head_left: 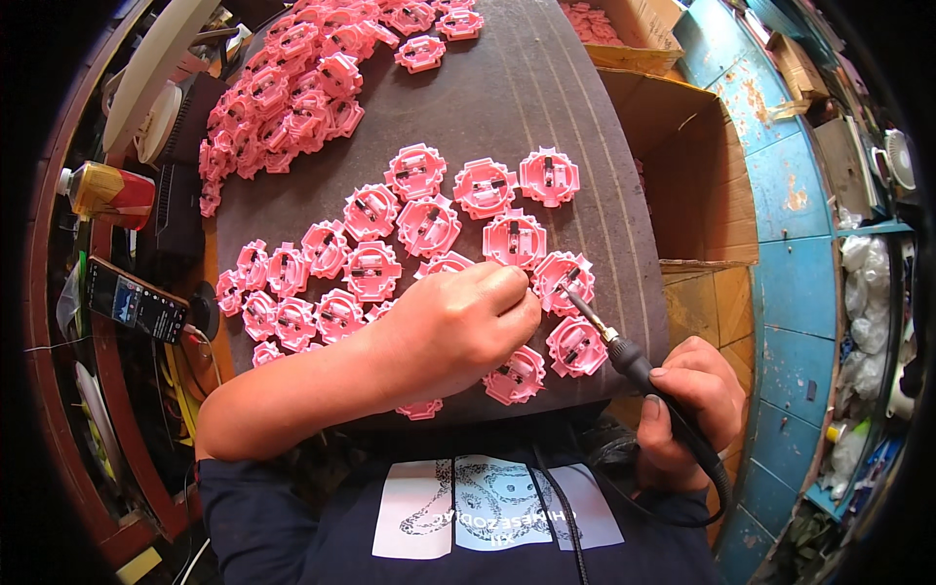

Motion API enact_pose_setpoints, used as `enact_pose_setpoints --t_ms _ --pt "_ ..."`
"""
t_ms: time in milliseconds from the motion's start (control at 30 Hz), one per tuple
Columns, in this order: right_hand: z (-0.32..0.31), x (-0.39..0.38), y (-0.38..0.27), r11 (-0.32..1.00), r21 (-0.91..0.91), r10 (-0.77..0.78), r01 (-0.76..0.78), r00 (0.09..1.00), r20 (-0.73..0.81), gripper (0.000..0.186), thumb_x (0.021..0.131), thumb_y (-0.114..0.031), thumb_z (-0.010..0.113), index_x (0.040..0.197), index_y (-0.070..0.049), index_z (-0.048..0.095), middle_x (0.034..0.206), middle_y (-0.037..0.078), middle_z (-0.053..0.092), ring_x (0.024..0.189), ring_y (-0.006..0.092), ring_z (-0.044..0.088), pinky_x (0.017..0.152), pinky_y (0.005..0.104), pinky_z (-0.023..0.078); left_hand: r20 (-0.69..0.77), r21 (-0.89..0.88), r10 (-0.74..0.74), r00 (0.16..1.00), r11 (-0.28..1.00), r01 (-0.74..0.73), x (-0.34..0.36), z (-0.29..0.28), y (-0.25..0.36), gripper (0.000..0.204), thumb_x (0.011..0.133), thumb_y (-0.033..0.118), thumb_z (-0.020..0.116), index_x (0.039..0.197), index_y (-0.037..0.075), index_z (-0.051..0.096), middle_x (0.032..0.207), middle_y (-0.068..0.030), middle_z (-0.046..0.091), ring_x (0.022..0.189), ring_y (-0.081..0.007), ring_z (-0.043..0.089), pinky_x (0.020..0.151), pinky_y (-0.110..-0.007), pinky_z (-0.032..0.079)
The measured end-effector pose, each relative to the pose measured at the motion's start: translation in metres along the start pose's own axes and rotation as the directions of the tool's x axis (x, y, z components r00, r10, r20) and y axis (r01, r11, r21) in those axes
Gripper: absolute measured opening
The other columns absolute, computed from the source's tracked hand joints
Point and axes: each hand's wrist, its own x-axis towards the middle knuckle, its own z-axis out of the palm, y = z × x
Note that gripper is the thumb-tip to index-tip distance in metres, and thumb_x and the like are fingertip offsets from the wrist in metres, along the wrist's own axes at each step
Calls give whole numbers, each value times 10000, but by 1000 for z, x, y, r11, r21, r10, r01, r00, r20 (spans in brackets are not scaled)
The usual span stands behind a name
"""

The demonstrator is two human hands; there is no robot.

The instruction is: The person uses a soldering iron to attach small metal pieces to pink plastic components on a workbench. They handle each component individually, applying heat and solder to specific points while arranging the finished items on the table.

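Observation:
Pink plastic housings with small black and clear parts inside (425,225) lie spread in loose rows on a dark mat (468,88). My left hand (473,317) is closed over the middle of them, fingertips beside a housing at the right (564,271); what it holds, if anything, is hidden. My right hand (687,409) grips a soldering iron (632,361) by its black handle. The iron's metal tip points up-left into that right-hand housing, on or just above its inner parts. Another housing (577,346) lies just below the tip.
A heap of pink housings (283,88) covers the back left. At the left stand a drink bottle (117,193) and a lit phone (136,300). Cardboard boxes (712,195) stand beyond the mat's right edge, beside a blue cabinet (785,312) and shelves of plastic bags.

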Motion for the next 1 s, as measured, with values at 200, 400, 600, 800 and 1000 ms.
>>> enact_pose_setpoints --t_ms 200,400,600,800,1000 --pt "1 2 2 1000 15 -6 6 1000 23 259 734 -31 761 976 5 675 677 107 586 531 251 557 497 356 445 9 -8 15 1000 1000 -15 1 2 -2 288 771 52 755 1035 -20 665 896 -113 604 762 -280 651 647 -387 548" --pt "1 3 1 1000 19 -4 3 1000 31 270 732 -26 761 984 6 673 674 105 583 530 249 557 497 352 445 1 -14 3 1000 1000 -3 1 3 -3 289 775 51 752 1038 -13 653 887 -109 584 748 -280 634 642 -388 534" --pt "0 4 1 1000 16 -8 8 999 40 271 728 -21 761 984 2 674 677 101 584 533 247 560 498 350 447 19 15 -7 1000 1000 6 3 5 -3 277 779 51 755 1032 -5 653 897 -109 589 772 -277 642 667 -383 537" --pt "1 5 3 1000 18 -20 19 999 49 277 725 -21 765 986 1 675 686 98 587 533 244 561 499 348 446 -9 3 -13 1000 1000 13 4 4 -3 241 807 41 762 1023 6 660 898 -104 596 759 -277 642 653 -384 535" --pt "-4 5 1 1000 -6 -3 3 999 37 279 744 -38 761 1007 0 679 694 104 588 550 251 561 508 358 450 -22 -7 -68 997 998 67 3 -3 0 212 824 16 780 1002 6 665 887 -106 594 734 -284 644 634 -399 537"
